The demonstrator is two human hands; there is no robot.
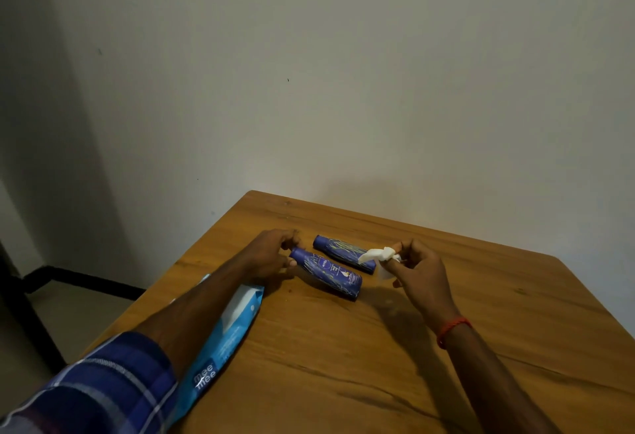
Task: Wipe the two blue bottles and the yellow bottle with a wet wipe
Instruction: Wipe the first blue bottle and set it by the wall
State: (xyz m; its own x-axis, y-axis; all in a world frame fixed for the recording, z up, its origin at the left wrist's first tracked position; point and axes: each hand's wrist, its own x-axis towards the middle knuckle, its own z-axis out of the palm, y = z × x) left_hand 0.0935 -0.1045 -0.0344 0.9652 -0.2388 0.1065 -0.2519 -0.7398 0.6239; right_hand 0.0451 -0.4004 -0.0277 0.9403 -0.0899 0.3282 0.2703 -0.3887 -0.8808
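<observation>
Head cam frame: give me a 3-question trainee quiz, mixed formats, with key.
1. True or false: both blue bottles, the near bottle and the far bottle, lie on their sides on the table.
2. Which hand holds the wipe?
A. left hand
B. right hand
C. neither
3. Fill in: the left hand's fingers are at the cap end of the ____ bottle.

Key
1. True.
2. B.
3. Near. The wipes pack lies under the left forearm, and no yellow bottle is in view.
</observation>
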